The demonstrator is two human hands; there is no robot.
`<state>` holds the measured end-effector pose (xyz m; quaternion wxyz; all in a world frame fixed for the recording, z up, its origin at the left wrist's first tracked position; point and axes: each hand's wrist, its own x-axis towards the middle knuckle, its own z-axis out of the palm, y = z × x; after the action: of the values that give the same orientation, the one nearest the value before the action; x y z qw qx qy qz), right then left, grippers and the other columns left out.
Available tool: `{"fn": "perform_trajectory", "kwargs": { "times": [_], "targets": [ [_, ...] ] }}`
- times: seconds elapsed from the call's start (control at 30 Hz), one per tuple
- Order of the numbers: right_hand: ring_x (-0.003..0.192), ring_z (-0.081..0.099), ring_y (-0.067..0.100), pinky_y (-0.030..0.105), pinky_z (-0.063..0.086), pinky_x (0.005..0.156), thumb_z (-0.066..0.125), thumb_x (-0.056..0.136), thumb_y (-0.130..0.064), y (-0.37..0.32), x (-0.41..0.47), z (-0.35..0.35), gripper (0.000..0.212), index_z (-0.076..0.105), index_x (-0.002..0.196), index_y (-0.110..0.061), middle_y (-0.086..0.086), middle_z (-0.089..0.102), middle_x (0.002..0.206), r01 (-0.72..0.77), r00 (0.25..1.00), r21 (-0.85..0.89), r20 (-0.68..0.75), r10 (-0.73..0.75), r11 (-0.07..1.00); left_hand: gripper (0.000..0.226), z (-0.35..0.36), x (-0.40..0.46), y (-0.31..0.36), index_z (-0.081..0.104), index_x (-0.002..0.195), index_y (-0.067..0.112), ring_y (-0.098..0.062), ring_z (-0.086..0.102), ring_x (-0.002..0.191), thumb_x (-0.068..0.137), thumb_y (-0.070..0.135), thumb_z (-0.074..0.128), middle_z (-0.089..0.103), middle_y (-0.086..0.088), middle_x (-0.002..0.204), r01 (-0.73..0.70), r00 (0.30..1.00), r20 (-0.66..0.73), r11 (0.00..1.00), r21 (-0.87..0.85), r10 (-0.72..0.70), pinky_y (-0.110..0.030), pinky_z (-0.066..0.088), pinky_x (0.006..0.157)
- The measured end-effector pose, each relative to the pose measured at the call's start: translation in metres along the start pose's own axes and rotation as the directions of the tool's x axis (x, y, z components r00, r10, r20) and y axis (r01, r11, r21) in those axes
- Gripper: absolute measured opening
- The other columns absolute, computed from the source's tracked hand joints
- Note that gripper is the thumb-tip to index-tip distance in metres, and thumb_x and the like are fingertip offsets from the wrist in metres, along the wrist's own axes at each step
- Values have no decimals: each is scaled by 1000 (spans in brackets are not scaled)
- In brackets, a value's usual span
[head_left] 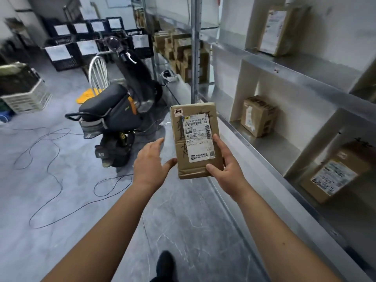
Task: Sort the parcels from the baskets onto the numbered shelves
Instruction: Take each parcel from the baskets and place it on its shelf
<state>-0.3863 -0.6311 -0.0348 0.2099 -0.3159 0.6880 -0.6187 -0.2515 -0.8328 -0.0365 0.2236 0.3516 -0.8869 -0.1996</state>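
A flat brown cardboard parcel [195, 139] with a white shipping label stands upright in front of me. My right hand [225, 165] grips its lower right edge, thumb on the front face and fingers curled behind. My left hand [151, 161] is beside the parcel's lower left edge with fingers straight and spread, the thumb tip touching the box. The metal shelves [284, 72] run along my right; their compartments hold single parcels [258, 117], [333, 176], [278, 30].
A parked dark scooter [118, 112] stands on the grey floor ahead left, with loose cables [50, 151] trailing around it. Black crates [67, 51] are stacked at the back, a white basket [26, 98] at far left. More boxes [183, 55] fill the far shelf.
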Motion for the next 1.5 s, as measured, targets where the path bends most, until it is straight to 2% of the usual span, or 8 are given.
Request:
{"fn": "perform_trajectory", "kwargs": {
  "times": [0.2, 0.47, 0.7, 1.1, 1.27, 1.33, 1.43, 1.5],
  "targets": [
    [130, 57, -2, 34, 53, 109, 63, 95, 8, 8, 77, 41, 89, 37, 155, -53, -23, 52, 145, -26, 999, -13, -26, 25, 1000, 89, 8, 79, -47, 42, 156, 25, -27, 46, 141, 84, 66, 75, 51, 0, 153, -18, 999, -28, 998, 52, 20, -49, 44, 113],
    [129, 59, -1, 48, 55, 106, 62, 93, 13, 8, 196, 98, 89, 39, 157, -43, -27, 54, 140, -48, 991, 8, -121, 48, 999, 77, 9, 213, -96, 51, 149, 26, -22, 55, 132, 84, 58, 78, 59, 3, 144, -197, 980, -24, 979, 45, 198, -47, 49, 108],
    [130, 61, 8, 50, 56, 104, 62, 91, 16, 18, 268, 123, 91, 42, 153, -49, -21, 56, 142, -77, 973, 71, -213, 91, 994, 78, 23, 304, -113, 50, 151, 24, -23, 51, 137, 86, 57, 77, 57, 2, 148, -258, 965, 70, 964, 68, 254, -49, 46, 111],
    [133, 57, 7, 48, 57, 104, 64, 94, 10, 55, 389, 106, 93, 39, 148, -62, -30, 48, 145, -125, 942, 93, -302, 148, 988, 69, 83, 437, -95, 52, 149, 25, -24, 52, 136, 89, 49, 77, 57, 2, 147, -335, 935, 140, 941, 45, 326, -47, 44, 108],
    [139, 52, 11, 52, 53, 108, 66, 93, 8, 79, 451, 83, 105, 28, 144, -76, -24, 45, 154, -181, 916, 98, -347, 204, 979, 69, 126, 506, -77, 54, 148, 27, -24, 53, 134, 88, 52, 77, 57, 3, 147, -367, 917, 186, 929, 50, 352, -48, 46, 108],
    [138, 52, 8, 47, 52, 111, 66, 94, 7, 87, 478, 71, 109, 16, 151, -72, -23, 44, 153, -217, 904, 98, -357, 237, 971, 67, 144, 537, -66, 55, 147, 27, -23, 53, 133, 89, 51, 77, 58, 4, 146, -385, 907, 204, 922, 44, 369, -47, 47, 108],
    [127, 51, -6, 36, 49, 113, 67, 96, 4, 96, 518, 49, 114, -1, 158, -63, -33, 44, 139, -266, 886, 92, -369, 281, 960, 63, 171, 580, -46, 56, 147, 27, -25, 53, 135, 91, 48, 76, 57, 2, 147, -411, 890, 239, 910, 51, 388, -47, 47, 109],
    [124, 50, -9, 29, 47, 108, 68, 96, 2, 103, 543, 37, 115, -7, 160, -56, -26, 43, 141, -279, 876, 70, -389, 284, 958, 60, 187, 603, -36, 57, 146, 26, -27, 53, 136, 92, 43, 76, 57, 0, 147, -417, 881, 261, 908, 36, 394, -48, 47, 110]
  ]
}}
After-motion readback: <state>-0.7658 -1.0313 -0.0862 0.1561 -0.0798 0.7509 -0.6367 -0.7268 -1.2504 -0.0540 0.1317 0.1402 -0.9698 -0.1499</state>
